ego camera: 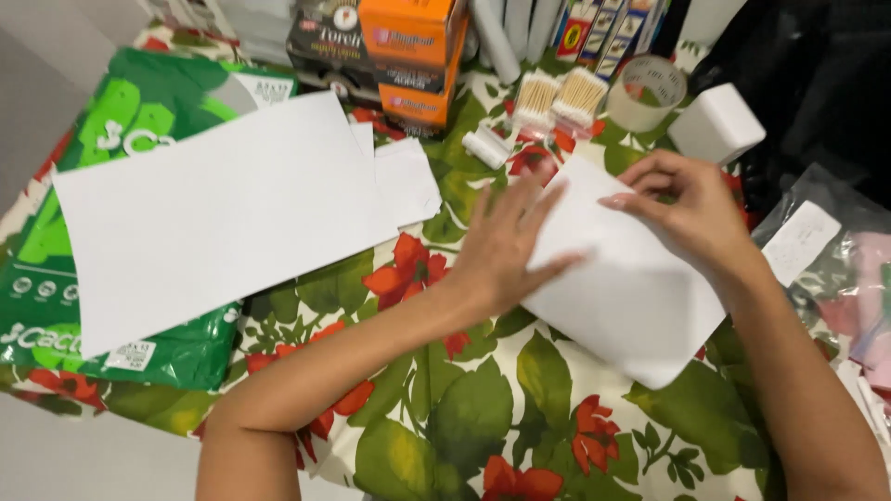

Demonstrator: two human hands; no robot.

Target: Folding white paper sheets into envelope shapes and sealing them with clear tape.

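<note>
Two clear plastic tubs of wooden cotton swabs (560, 96) stand upright near the table's far edge, beside a roll of clear tape (647, 91) and a white rectangular box (716, 123). A folded white paper sheet (624, 283) lies on the floral red-and-green tablecloth (464, 417). The left hand (501, 246) presses flat on its left edge, fingers spread open. The right hand (691, 209) pinches the sheet's upper edge between thumb and fingertips. A large white sheet (218, 218) rests on a green paper ream pack (111, 121) to the left
</note>
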